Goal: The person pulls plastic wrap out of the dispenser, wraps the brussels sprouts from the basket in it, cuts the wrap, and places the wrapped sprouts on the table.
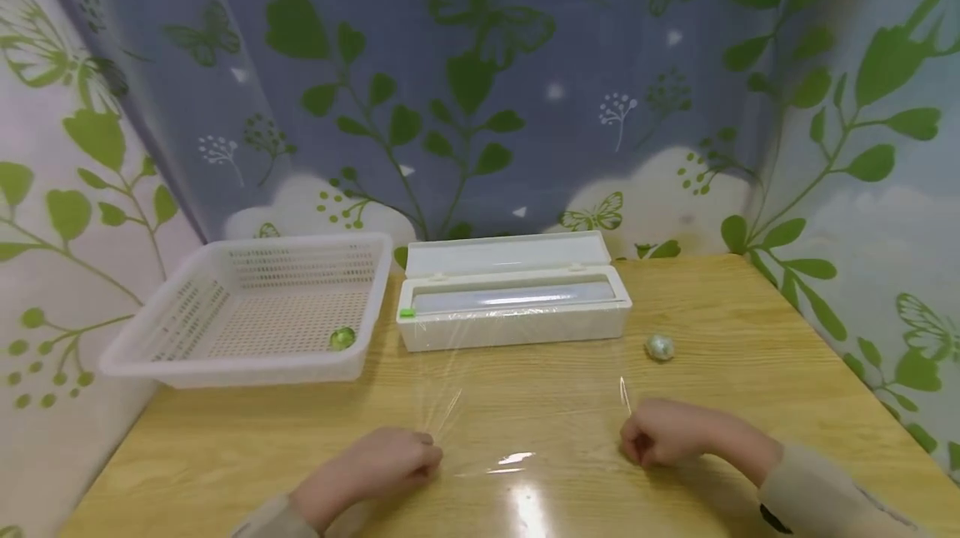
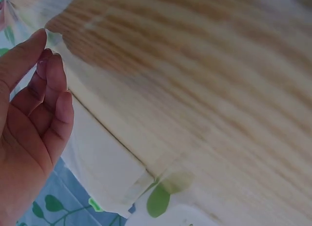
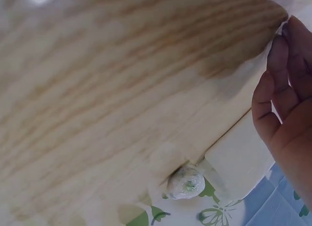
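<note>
A sheet of clear plastic film [image 1: 525, 405] stretches from the white dispenser box [image 1: 517, 328] toward the near side of the table. My left hand [image 1: 390, 463] pinches the film's near left corner, thumb against fingertips; in the left wrist view the hand [image 2: 36, 104] shows its other fingers curled. The near right corner is pinched by my right hand [image 1: 671, 434], seen also in the right wrist view as a hand [image 3: 287, 89] at the edge. The box lid [image 1: 510, 253] stands raised, with a film roll [image 1: 517, 296] inside.
At the left stands a white plastic basket [image 1: 262, 367] with a small green round item [image 1: 342, 339] in its near right corner. A small film-wrapped ball [image 1: 660, 346] lies right of the box. Patterned cloth [image 1: 480, 105] hangs behind the wooden table [image 1: 750, 355].
</note>
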`<state>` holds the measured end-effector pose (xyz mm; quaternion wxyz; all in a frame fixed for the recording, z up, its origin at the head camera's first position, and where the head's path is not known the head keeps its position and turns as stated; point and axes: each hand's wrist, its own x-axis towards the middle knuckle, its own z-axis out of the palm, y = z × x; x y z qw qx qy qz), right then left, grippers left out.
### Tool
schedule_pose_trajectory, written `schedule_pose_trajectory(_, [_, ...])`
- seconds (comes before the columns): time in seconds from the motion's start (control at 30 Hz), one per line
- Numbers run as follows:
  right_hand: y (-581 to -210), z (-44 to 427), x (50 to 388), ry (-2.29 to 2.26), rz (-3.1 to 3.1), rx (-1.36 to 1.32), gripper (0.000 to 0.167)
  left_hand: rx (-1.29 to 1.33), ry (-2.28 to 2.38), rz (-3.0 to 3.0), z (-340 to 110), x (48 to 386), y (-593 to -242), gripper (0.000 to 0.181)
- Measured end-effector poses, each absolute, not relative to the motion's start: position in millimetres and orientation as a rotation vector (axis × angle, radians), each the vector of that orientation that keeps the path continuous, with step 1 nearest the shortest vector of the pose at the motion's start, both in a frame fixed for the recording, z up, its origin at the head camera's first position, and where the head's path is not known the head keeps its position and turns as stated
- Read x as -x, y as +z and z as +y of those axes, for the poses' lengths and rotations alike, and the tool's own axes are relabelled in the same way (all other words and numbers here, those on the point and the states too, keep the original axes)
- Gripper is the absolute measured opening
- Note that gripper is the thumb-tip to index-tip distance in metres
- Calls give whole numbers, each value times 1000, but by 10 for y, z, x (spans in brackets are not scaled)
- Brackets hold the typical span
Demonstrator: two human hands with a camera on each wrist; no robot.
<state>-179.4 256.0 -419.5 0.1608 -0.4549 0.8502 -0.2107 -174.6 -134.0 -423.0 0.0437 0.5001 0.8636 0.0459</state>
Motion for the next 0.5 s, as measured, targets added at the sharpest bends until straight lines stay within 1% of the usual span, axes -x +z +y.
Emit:
schedule_pose_trajectory(0.13, [-4216,2594,1775,-607,2432,1311,23,-1488,162,2631,-1314,1747,-4220,23])
schedule_pose_trajectory(0.27, [-4222,2608,1777,-701,2353,1269,18,-1451,191,2616,-1310,1745,-4210,21])
schedule_pose_trajectory(0.37, [-4216,2602,1785,-772,2309,1186,23,-1403,265,2595,-1314,1755,-4214,19])
schedule_pose_trajectory(0.5, [-4215,2572,1800,-843,2323,1055,30,-1326,373,2616,-1323,1795,-4237,23])
